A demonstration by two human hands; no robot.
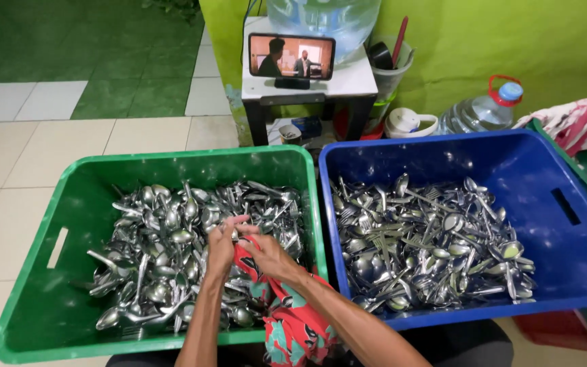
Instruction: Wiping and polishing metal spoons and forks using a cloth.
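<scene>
Hands meet over the middle of the green crate (42, 285). Left hand (221, 246) has its fingers curled around a piece of cutlery, seemingly a spoon (238, 232), though which piece exactly cannot be told. Right hand (268, 257) is closed on a red patterned cloth (293, 319) that trails down over the crate's near rim; its fingers press the cloth against the piece the left holds.

Judgement on technique: wiping goes best with the cloth wrapped fully round the metal and drawn along handle and bowl, left hand gripping firmly so the piece does not slip back into the heap.

Green crate holds a dense pile of spoons (164, 258), silvery, shiny, lying at all angles, mostly bowls up. Just to its right, touching, stands a blue crate (565, 204) with mixed forks and spoons (429, 245), spread flatter.

Both crates stand on a tiled floor (22, 170). Beyond them: a small white stand (348, 81) carrying a phone (291, 56) showing video, a large water jug (321, 17) behind it, and a clear bottle with a blue cap (484, 109) by the green wall
</scene>
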